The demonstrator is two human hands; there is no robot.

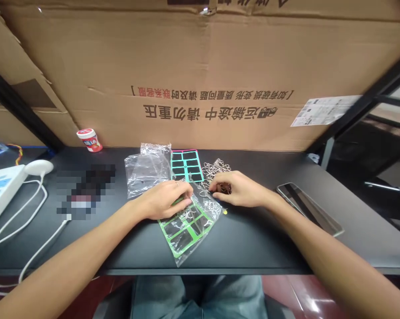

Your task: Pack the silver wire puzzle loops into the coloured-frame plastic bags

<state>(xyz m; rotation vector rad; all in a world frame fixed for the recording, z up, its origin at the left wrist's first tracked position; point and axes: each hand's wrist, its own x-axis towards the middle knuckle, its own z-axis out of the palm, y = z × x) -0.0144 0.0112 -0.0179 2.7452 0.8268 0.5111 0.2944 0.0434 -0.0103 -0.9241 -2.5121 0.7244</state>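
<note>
Bagged green-framed sheet (184, 233) under left hand (163, 200), right hand (237, 189) just beside.

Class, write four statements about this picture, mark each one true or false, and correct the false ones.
1. The left hand rests on a green-framed sheet in a clear plastic bag. True.
2. The right hand holds a phone. False: the phone lies on the desk, and the hand is at a pile of metal rings.
3. A white power strip lies at the desk's left end. True.
4. The desk is white. False: it is black.
</note>
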